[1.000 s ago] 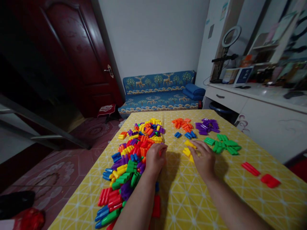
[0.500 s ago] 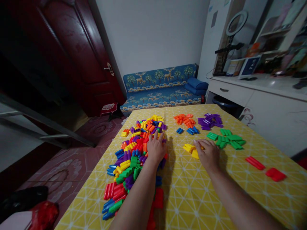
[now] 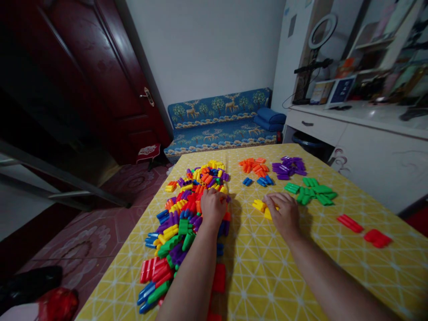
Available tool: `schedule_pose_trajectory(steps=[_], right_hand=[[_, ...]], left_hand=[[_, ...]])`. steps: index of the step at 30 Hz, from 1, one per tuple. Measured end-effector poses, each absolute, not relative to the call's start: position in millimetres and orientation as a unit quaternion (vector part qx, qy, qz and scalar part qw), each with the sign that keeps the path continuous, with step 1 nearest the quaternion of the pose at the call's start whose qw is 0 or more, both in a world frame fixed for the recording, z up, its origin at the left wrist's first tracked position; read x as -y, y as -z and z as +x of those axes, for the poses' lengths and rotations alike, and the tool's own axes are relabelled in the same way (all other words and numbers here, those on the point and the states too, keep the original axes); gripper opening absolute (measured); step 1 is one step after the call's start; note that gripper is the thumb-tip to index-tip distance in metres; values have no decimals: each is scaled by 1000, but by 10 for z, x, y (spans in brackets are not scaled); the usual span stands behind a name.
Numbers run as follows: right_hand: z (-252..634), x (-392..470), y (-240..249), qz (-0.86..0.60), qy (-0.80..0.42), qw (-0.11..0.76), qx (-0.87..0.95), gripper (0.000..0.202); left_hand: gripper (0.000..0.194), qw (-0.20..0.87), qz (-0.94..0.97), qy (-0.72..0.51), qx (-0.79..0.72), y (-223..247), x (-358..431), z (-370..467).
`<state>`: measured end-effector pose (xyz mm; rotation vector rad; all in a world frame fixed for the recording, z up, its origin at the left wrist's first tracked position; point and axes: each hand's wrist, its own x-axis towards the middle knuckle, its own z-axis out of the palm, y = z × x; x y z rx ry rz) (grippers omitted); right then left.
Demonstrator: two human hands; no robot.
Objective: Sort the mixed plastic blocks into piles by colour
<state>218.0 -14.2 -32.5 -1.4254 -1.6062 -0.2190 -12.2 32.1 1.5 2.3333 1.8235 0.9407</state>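
My left hand (image 3: pixel 213 208) is over the mixed pile of plastic building blocks (image 3: pixel 184 226), its fingers curled in and the thumb against them. What it pinches, if anything, is hidden. Across the table, my right hand (image 3: pixel 284 213) has its fingers bent and closed around a yellow building block, at a small group of yellow building blocks (image 3: pixel 258 204). The hand partly covers that group. Blue blocks (image 3: pixel 265 180) lie just beyond it, and green blocks (image 3: pixel 314 191) lie to its right.
Orange blocks (image 3: pixel 254 166) and purple blocks (image 3: pixel 289 168) form groups at the table's far side. Red blocks (image 3: pixel 377 238) lie at the right. A yellow patterned cloth (image 3: pixel 267 276) covers the table. Behind stand a blue sofa (image 3: pixel 214 129) and a white cabinet (image 3: pixel 371 151).
My left hand's fingers have curled in from a more stretched pose over the pile. My right hand stays by the yellow blocks. The whole view has shifted slightly.
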Motion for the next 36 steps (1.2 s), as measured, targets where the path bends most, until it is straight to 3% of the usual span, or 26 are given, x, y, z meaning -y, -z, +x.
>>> schedule_pose_trajectory(steps=[5, 8, 12, 14, 19, 22, 24, 26, 29, 36], right_hand=[[2043, 239, 222, -521, 95, 509, 678, 19], [1881, 289, 193, -453, 79, 485, 744, 45], [1724, 292, 233, -400, 40, 432, 807, 55], [1714, 285, 246, -417, 38, 415, 807, 52], [1780, 307, 191, -504, 79, 356, 783, 15], [1793, 328, 175, -556, 94, 353, 746, 10], [1792, 330, 199, -573, 102, 341, 738, 23], [1797, 321, 244, -588, 100, 317, 737, 30], [1822, 300, 302, -621, 88, 292, 722, 19], [1836, 308, 245, -606, 113, 359, 701, 9]], left_hand=[[16, 194, 758, -436, -446, -95, -174, -28], [17, 297, 797, -412, -328, -151, -52, 23], [21, 348, 805, -358, -321, -123, 8, 38], [23, 333, 802, -344, -357, -79, -11, 33], [25, 196, 756, -393, -485, -57, -85, -20], [24, 95, 735, -392, -545, -102, -99, -55], [22, 46, 731, -361, -577, -110, -92, -61], [32, 21, 734, -311, -604, -85, -78, -54], [53, 7, 747, -231, -624, -19, -61, -41], [31, 13, 751, -232, -618, -28, -86, -71]])
